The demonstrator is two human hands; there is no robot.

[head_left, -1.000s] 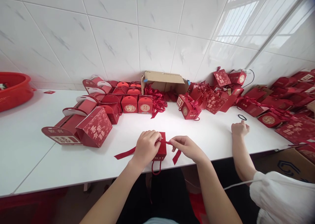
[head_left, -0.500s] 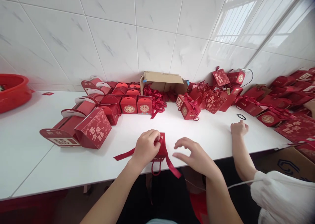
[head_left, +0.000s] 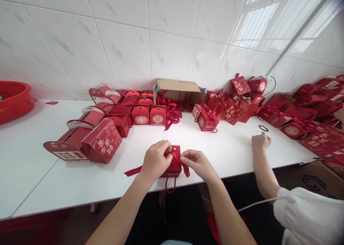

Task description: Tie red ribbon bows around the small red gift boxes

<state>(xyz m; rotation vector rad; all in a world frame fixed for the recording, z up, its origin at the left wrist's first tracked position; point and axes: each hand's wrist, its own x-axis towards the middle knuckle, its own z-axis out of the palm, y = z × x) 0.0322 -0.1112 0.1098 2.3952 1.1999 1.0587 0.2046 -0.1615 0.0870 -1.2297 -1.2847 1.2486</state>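
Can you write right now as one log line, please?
left hand: pinching red ribbon | right hand: pinching same ribbon | red box: under ribbon, on white table

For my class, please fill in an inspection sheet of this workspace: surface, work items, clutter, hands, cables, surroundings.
Surface: white table, seam at left.
Work items: small box near the front edge; ribbon at its top.
Clutter: red boxes either side; carton at back; tub at far left; black ring at right.
Hands: left hand and right hand pinch the ribbon.
Cables: black cable by the wall; white cord by a co-worker's sleeve.
Surroundings: tiled wall behind; co-worker's hand at right.
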